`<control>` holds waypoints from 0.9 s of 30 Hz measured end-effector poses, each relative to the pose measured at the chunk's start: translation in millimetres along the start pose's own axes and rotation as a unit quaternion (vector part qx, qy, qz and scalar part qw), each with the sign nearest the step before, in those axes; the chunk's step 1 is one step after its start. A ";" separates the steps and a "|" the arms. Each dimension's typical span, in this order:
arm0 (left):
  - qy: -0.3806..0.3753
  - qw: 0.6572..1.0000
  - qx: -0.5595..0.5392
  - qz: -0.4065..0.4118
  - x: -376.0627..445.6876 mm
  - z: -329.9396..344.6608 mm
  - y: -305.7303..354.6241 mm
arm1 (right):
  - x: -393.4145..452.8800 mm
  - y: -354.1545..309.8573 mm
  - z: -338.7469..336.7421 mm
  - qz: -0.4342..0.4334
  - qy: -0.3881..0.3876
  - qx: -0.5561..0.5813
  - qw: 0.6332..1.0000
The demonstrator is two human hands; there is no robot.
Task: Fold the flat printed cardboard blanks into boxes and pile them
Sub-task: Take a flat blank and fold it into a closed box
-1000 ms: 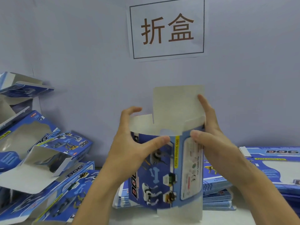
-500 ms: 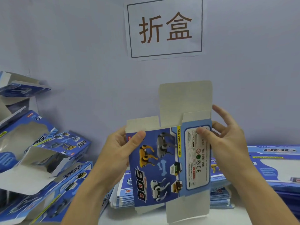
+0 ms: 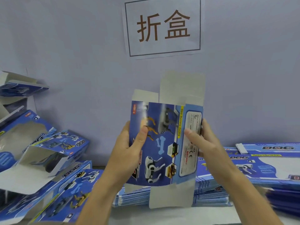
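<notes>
While we hold the box [image 3: 162, 143] upright between us and the wall, its long axis runs up from the grip. Our left hand [image 3: 129, 143] pinches its left edge, thumb on the print; our right hand [image 3: 203, 143] clasps the right edge, equally near. Open flaps stand above and below both hands. Beyond lie flat blanks [image 3: 211, 189]. Fingers behind the card are hidden, and the print is blurred.

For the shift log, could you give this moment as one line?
left hand: grips blank | right hand: grips blank | flaps unfolded
</notes>
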State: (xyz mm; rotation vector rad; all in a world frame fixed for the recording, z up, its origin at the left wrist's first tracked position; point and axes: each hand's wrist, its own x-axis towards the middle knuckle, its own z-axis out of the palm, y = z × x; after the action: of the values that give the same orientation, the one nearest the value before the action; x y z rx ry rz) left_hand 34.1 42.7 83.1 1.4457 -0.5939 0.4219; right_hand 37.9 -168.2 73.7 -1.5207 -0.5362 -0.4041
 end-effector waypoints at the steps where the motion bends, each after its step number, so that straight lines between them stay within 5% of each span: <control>1: -0.006 1.000 -0.007 0.002 0.0 3.7 2.0 | 2.4 -1.2 3.0 -0.002 -0.009 0.012 1.000; 8: -0.033 0.999 -0.014 -0.011 -2.3 29.7 -1.9 | 1.9 -6.2 29.7 0.055 -0.099 0.145 0.983; 13: -0.001 0.999 -0.044 -0.012 -2.7 24.5 -5.4 | 3.7 -10.6 26.0 -0.005 0.051 -0.008 0.999; 18: 0.012 0.992 -0.085 -0.091 -3.1 15.6 -7.8 | 1.7 -9.9 25.9 -0.016 0.021 -0.017 1.000; 27: 0.066 0.997 -0.023 -0.040 -2.6 23.3 -5.8 | 5.5 -3.9 24.3 -0.009 0.053 0.023 0.998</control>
State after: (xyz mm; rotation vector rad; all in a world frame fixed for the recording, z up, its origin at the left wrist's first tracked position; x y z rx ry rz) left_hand 32.7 19.2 77.4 1.3803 -0.4367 0.4345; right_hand 38.3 -143.6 79.4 -1.4421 -0.4743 -0.4804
